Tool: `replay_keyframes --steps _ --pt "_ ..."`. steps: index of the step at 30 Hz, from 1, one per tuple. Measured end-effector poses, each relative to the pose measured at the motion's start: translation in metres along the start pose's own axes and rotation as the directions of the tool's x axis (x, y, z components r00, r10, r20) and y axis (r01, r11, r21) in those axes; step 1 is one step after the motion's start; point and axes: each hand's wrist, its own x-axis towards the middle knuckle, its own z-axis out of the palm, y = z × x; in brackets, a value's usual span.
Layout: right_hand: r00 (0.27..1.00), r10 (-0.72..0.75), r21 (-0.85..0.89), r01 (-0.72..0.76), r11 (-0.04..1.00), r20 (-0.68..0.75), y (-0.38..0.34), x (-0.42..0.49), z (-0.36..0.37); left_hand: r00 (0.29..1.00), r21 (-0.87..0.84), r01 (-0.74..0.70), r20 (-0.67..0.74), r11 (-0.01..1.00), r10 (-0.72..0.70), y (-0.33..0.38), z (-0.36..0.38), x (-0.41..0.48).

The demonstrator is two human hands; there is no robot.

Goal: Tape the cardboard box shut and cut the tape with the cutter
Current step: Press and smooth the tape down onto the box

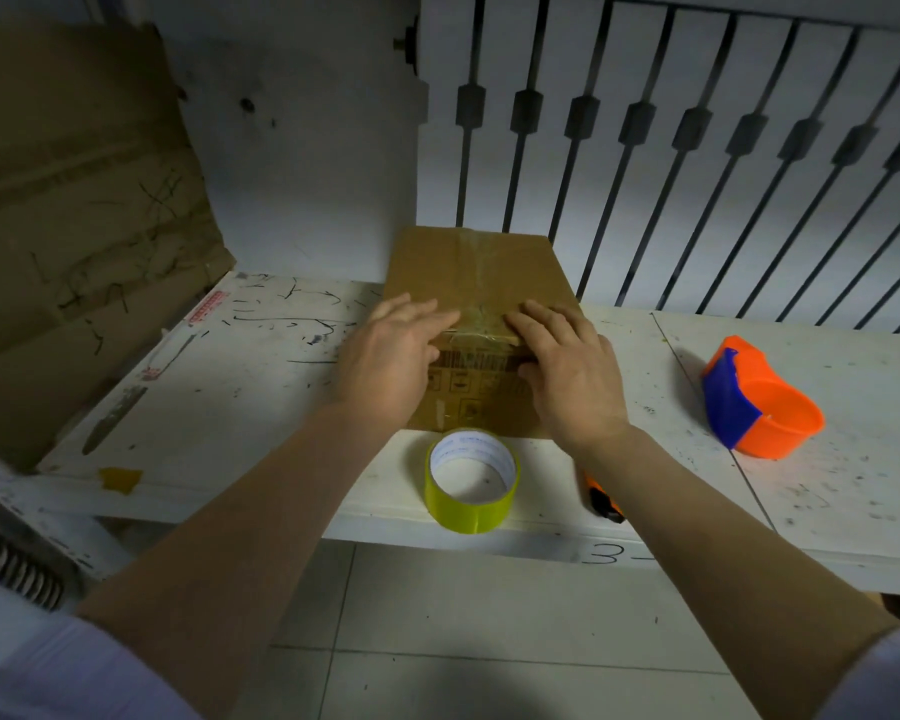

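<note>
A brown cardboard box (476,272) stands on the white table (261,407) with clear tape running along its top seam and over its near edge. My left hand (391,350) lies flat on the box's near left corner, fingers spread. My right hand (567,366) rests flat on the near right corner, fingers on the tape. Neither hand holds anything. A roll of yellow-green tape (471,480) sits at the table's front edge, just before the box. An orange and black cutter (605,504) lies right of the roll, partly hidden under my right forearm.
An orange and blue tape dispenser (759,402) sits on the table to the right. A large flat cardboard sheet (74,226) leans against the wall at the left. A white barred panel (697,148) stands behind the table. Tiled floor (489,641) lies below.
</note>
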Motion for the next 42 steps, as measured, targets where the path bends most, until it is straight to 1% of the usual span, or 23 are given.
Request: replay_keyframes --steps 6,12,16,19,22,23,25,27,28,30,32,33,34,36,38,40,42 --pt "1.000 0.006 -0.019 -0.006 1.000 0.021 -0.004 0.032 0.013 0.999 -0.033 0.040 -0.003 0.999 -0.040 -0.019 0.008 0.031" --pt "0.998 0.054 -0.060 -0.052 0.997 0.019 0.001 0.064 0.025 0.999 -0.095 0.015 -0.031 0.995 -0.018 -0.028 0.022 0.062" --pt "0.999 0.050 -0.060 -0.050 0.997 -0.007 0.005 0.065 0.030 0.996 -0.058 -0.047 -0.077 0.997 0.042 -0.032 0.030 0.061" --pt "0.998 0.055 -0.059 -0.054 0.997 0.007 0.004 0.064 0.027 0.996 -0.032 -0.007 -0.091 0.999 0.004 -0.029 0.031 0.059" --pt "0.995 0.049 -0.043 -0.046 0.998 0.087 0.002 0.061 0.015 0.999 0.076 0.034 -0.042 0.997 -0.031 -0.019 0.023 0.055" --pt "0.995 0.045 -0.030 -0.042 0.999 0.092 0.002 0.057 0.009 0.999 0.092 0.044 -0.027 0.995 -0.042 -0.016 0.019 0.050" --pt "0.999 0.035 0.009 -0.035 0.999 0.038 0.002 0.046 0.000 0.996 0.054 0.057 -0.065 0.997 -0.054 -0.009 0.011 0.036" --pt "0.999 0.035 0.083 -0.031 0.996 -0.039 0.002 0.030 -0.008 0.989 -0.026 0.038 -0.139 0.999 -0.041 -0.001 0.003 0.013" --pt "0.997 0.036 0.125 -0.028 0.992 -0.062 0.002 0.021 -0.012 0.988 -0.064 0.028 -0.147 0.998 -0.037 0.004 0.000 0.000" --pt "0.997 0.035 0.168 -0.023 0.986 -0.069 0.005 0.003 -0.016 0.996 -0.138 0.005 -0.093 0.990 -0.018 0.016 0.000 -0.028" --pt "0.997 0.041 0.183 -0.030 0.983 -0.058 0.008 -0.016 -0.018 1.000 -0.197 -0.025 -0.002 0.980 0.025 0.030 0.002 -0.057" --pt "0.997 0.060 0.202 -0.048 0.978 -0.051 0.010 -0.025 -0.020 0.997 -0.190 -0.036 0.061 0.981 0.048 0.036 0.006 -0.068" --pt "0.995 0.088 0.233 -0.077 0.969 -0.040 0.012 -0.035 -0.022 0.989 -0.142 -0.041 0.136 0.989 0.060 0.042 0.010 -0.078" --pt "0.987 0.162 0.317 -0.153 0.936 -0.001 0.014 -0.051 -0.023 0.969 -0.013 -0.058 0.240 0.998 0.059 0.049 0.017 -0.092" --pt "0.961 0.252 0.415 -0.275 0.867 0.110 0.016 -0.063 -0.019 0.958 0.076 -0.057 0.285 0.995 0.033 0.053 0.021 -0.098" --pt "0.908 0.314 0.526 -0.417 0.741 0.278 0.017 -0.071 -0.010 0.957 0.132 -0.038 0.290 0.991 -0.002 0.054 0.023 -0.099" --pt "0.841 0.358 0.595 -0.540 0.595 0.405 0.015 -0.077 -0.004 0.958 0.158 -0.013 0.285 0.987 -0.033 0.054 0.026 -0.099"
